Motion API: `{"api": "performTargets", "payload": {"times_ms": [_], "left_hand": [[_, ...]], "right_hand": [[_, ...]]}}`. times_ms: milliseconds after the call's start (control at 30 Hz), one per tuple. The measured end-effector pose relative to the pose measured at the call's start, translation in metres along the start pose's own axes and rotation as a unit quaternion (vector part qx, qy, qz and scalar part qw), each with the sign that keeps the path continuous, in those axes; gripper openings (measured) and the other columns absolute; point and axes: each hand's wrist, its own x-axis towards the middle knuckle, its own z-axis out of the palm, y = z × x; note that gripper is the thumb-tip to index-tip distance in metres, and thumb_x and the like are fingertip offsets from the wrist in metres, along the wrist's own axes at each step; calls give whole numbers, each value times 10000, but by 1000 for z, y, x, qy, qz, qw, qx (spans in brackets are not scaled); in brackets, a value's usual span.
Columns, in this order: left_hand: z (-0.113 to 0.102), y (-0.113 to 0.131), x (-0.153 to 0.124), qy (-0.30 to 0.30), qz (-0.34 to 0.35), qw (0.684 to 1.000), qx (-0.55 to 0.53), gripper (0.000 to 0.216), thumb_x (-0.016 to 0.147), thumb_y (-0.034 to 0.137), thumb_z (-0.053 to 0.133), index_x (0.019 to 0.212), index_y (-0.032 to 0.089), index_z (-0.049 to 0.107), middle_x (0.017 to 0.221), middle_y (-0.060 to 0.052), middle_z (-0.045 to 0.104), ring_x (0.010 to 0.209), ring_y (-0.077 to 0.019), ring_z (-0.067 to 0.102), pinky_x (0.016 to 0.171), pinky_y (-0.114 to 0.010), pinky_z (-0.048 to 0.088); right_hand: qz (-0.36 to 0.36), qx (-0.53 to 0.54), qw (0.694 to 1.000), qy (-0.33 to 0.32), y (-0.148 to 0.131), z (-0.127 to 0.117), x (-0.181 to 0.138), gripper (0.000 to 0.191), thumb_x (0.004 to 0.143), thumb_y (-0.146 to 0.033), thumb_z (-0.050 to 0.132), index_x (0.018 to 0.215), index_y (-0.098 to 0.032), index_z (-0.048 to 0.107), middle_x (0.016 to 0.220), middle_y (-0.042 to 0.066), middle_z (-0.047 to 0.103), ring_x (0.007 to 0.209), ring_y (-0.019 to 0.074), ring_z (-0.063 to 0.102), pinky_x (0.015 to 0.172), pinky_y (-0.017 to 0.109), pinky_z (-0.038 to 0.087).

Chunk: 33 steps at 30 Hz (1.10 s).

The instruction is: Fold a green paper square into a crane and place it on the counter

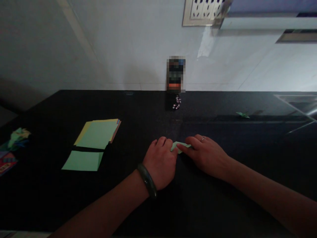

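Note:
Between my hands, just over the black countertop, is a small folded piece of pale green paper (176, 145). My left hand (162, 162), with a dark bangle (148, 181) on its wrist, has its fingers curled and grips the paper's left end. Thumb and forefinger of my right hand (206, 152) pinch the right end, which narrows to a point. A ring shows on a right-hand finger. Part of the paper is hidden under the fingers. To the left lie a stack of coloured paper sheets (96, 134), green on top, and a separate green sheet (83, 161).
A small folded green paper piece (243, 115) lies at the back right of the black countertop (138, 112). A blurred-out upright object (175, 74) leans on the wall, a beaded strap (176, 103) below it. Crumpled coloured paper (19, 137) and a red packet (7, 162) sit far left.

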Motion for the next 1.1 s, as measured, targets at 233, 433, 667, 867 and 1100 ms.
{"api": "performTargets", "payload": {"times_ms": [233,433,667,867,1100], "left_hand": [[-1,-3,-1,-1,-8,1000,-7,326,871,212,329,997,191,629,908,-82,530,922,-237,443,823,-431,386],[-3,-11,-7,-12,-20,1000,9,321,829,223,418,1078,266,615,901,-81,529,928,-253,441,853,-481,357],[-3,-10,-8,3,-20,1000,15,322,837,212,396,1058,248,628,916,-81,539,960,-257,441,912,-498,326],[-4,-10,-8,15,-20,1000,14,308,821,213,429,1048,271,630,957,-76,546,991,-258,448,939,-516,306],[3,-16,-5,47,-45,998,21,311,813,220,459,1056,317,627,1123,-88,525,1152,-311,385,969,-561,243]], "right_hand": [[2,-32,999,-3,-12,1,5,220,886,-241,422,940,-188,628,813,60,541,731,184,424,615,316,278],[27,3,1000,-15,-10,3,2,196,845,-213,484,987,-204,619,819,55,534,723,184,415,589,302,272],[70,148,987,2,-2,-2,1,217,776,-133,500,909,-180,666,818,71,548,759,185,477,660,311,385],[151,261,949,94,9,10,10,372,823,-230,512,1191,-178,532,962,89,599,878,197,534,789,362,445],[82,307,948,-6,-4,-6,7,321,839,-158,469,1136,-187,586,845,61,642,777,164,577,718,292,453]]}}
